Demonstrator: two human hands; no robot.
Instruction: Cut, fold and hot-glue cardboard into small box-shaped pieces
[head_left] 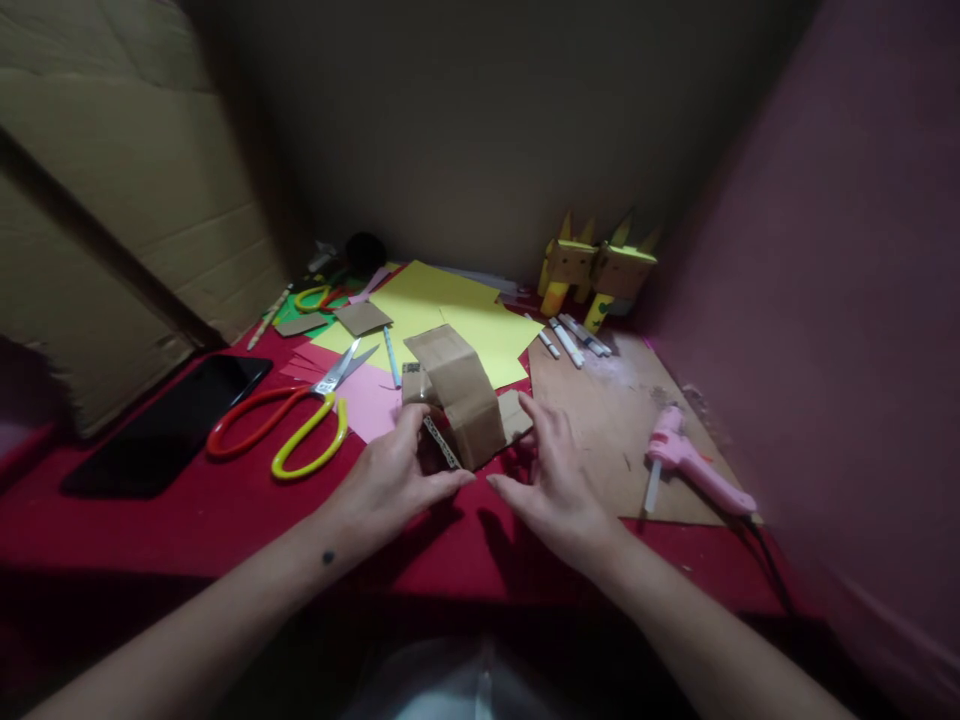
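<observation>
A folded piece of brown cardboard (469, 395), with bent panels and a corrugated edge, is between my two hands near the front of the table. My left hand (401, 470) grips its left side, index finger at the panel's top edge and thumb stretched along the bottom. At the right flap, my right hand (559, 475) holds the edge with its fingers, its thumb pointing toward the left one. Some of the right fingers are hidden in shadow. Left of the cardboard lie open scissors (307, 410) with a red and a yellow handle.
Yellow paper (450, 300), pink paper (367, 405) and cardboard squares (362, 319) lie behind. A black phone (172, 425) is at left. On a cardboard sheet (607, 430) rest markers (566, 342) and a pink glue gun (690, 465) with a cord. Two cardboard figures (596, 265) stand at back right.
</observation>
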